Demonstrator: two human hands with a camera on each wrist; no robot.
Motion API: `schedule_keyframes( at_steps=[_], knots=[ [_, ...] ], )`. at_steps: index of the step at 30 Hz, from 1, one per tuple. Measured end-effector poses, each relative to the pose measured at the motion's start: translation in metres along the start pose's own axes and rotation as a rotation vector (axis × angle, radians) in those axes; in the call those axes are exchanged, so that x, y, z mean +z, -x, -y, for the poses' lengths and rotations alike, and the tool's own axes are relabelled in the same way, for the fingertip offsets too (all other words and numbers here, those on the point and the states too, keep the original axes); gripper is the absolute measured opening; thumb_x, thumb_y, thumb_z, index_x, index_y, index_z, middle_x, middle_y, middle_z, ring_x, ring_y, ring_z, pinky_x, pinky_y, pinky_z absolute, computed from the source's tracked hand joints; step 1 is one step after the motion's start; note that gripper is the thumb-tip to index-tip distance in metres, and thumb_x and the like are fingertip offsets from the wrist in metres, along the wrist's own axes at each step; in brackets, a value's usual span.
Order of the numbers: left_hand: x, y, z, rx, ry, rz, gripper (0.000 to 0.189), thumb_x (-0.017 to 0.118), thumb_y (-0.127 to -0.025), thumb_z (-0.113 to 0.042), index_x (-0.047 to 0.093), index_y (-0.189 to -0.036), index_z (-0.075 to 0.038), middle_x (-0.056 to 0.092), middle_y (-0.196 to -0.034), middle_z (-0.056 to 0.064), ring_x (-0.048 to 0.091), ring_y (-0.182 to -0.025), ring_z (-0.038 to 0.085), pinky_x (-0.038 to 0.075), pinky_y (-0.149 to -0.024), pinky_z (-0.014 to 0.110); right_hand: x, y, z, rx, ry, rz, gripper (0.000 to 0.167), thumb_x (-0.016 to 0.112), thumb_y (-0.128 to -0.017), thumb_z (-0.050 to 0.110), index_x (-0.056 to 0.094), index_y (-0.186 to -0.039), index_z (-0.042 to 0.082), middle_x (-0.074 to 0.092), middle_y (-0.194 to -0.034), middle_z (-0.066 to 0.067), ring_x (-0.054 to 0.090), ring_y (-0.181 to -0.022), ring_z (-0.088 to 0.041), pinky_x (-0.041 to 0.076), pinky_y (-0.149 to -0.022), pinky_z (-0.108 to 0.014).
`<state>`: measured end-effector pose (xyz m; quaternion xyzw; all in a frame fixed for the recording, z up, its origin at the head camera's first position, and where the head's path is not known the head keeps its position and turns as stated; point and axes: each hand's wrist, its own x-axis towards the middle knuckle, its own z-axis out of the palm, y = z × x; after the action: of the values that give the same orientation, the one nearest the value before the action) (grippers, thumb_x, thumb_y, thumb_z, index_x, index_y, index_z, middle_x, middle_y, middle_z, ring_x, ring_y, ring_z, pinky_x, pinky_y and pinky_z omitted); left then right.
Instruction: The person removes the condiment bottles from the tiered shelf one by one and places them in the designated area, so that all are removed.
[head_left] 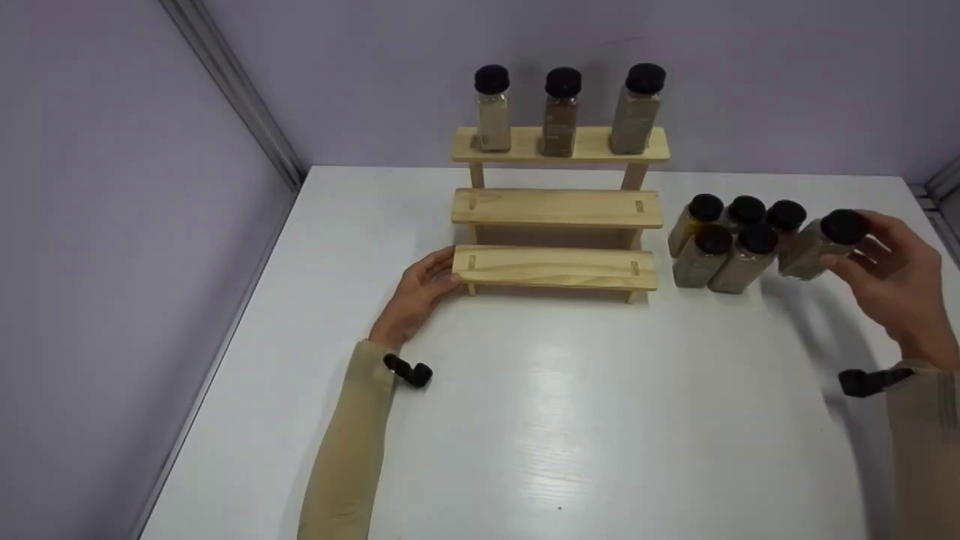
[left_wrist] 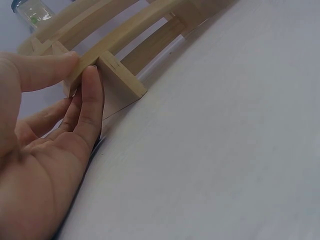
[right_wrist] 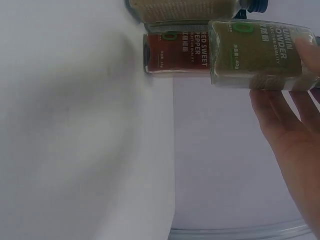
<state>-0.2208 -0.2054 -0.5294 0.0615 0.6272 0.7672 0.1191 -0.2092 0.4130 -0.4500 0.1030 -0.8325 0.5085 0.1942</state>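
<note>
A three-tier wooden spice rack [head_left: 555, 267] stands at the back of the table. My left hand [head_left: 417, 295] pinches the left end of its lowest shelf; in the left wrist view the thumb [left_wrist: 50, 69] lies on top and fingers reach beneath. Off to the right, my right hand [head_left: 904, 281] holds a glass spice jar [head_left: 811, 249] near its black cap, tilted. Its label reads cumin powder in the right wrist view, where the jar [right_wrist: 247, 60] overlaps a red sweet pepper jar [right_wrist: 175, 54]. Three capped jars, one brownish [head_left: 559, 131] in the middle, stand on the top shelf.
Several more black-capped spice jars, among them a greyish one [head_left: 699, 264], stand grouped on the white table [head_left: 555, 420] right of the rack. A pale wall [head_left: 390, 82] rises behind the table, and another wall [head_left: 97, 225] is at the left.
</note>
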Motion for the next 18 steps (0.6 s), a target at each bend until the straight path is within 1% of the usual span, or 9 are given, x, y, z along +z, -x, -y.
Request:
schedule_keyframes(
  at_steps=[3,6,8,12,14,17,18],
  knots=[
    [0.0,0.0,0.001,-0.003,0.015,0.008,0.064,0.065,-0.107,-0.006,0.038,-0.164,-0.001,0.046,-0.16,0.02,0.054,-0.141,0.028,0.052,-0.116,0.035,0.001,0.006,-0.007,0.022,-0.042,-0.01,0.067,0.066,-0.09,-0.027,0.057,-0.151,-0.002,0.064,-0.138,0.008,0.062,-0.126,-0.005,0.051,-0.099,-0.008],
    [0.001,0.0,0.001,-0.002,0.028,0.005,0.063,0.066,-0.106,-0.006,0.038,-0.163,-0.001,0.046,-0.161,0.02,0.054,-0.141,0.028,0.052,-0.116,0.036,0.002,0.008,-0.01,0.04,-0.091,-0.019,0.066,0.066,-0.09,-0.027,0.057,-0.151,-0.002,0.065,-0.139,0.004,0.062,-0.128,-0.007,0.052,-0.099,-0.009],
    [0.001,0.0,0.001,0.0,0.031,0.004,0.063,0.065,-0.106,-0.005,0.038,-0.163,-0.001,0.046,-0.161,0.02,0.054,-0.141,0.028,0.052,-0.116,0.036,0.003,0.008,-0.011,0.044,-0.089,-0.022,0.066,0.066,-0.09,-0.027,0.058,-0.151,-0.002,0.065,-0.14,0.003,0.062,-0.128,-0.007,0.052,-0.099,-0.009],
    [0.002,0.0,0.0,-0.001,0.031,-0.004,0.063,0.065,-0.106,-0.005,0.038,-0.163,0.0,0.046,-0.16,0.02,0.055,-0.14,0.027,0.053,-0.115,0.035,0.007,0.008,-0.014,0.042,-0.04,-0.025,0.066,0.067,-0.09,-0.026,0.058,-0.151,0.0,0.065,-0.14,0.004,0.063,-0.128,-0.006,0.052,-0.1,-0.009],
    [0.002,0.0,0.0,-0.005,0.031,-0.011,0.063,0.065,-0.106,-0.004,0.039,-0.163,0.0,0.046,-0.16,0.021,0.056,-0.139,0.027,0.054,-0.115,0.035,0.008,0.008,-0.016,0.045,-0.068,-0.023,0.066,0.067,-0.089,-0.026,0.058,-0.15,-0.002,0.066,-0.139,0.003,0.064,-0.126,-0.007,0.053,-0.099,-0.009],
    [0.001,0.0,-0.001,-0.01,0.034,-0.011,0.063,0.065,-0.106,-0.003,0.038,-0.163,0.0,0.046,-0.16,0.021,0.056,-0.139,0.028,0.054,-0.115,0.036,0.011,0.008,-0.019,0.047,-0.148,-0.018,0.065,0.066,-0.089,-0.028,0.059,-0.149,-0.004,0.067,-0.138,0.002,0.065,-0.124,-0.008,0.054,-0.098,-0.009],
    [0.0,0.0,-0.001,-0.011,0.032,-0.011,0.063,0.064,-0.106,-0.003,0.038,-0.163,-0.001,0.045,-0.161,0.021,0.055,-0.139,0.028,0.054,-0.115,0.036,0.012,0.007,-0.02,0.049,-0.19,-0.015,0.065,0.066,-0.088,-0.029,0.059,-0.148,-0.005,0.067,-0.138,0.0,0.065,-0.123,-0.009,0.054,-0.097,-0.009]
  ],
)
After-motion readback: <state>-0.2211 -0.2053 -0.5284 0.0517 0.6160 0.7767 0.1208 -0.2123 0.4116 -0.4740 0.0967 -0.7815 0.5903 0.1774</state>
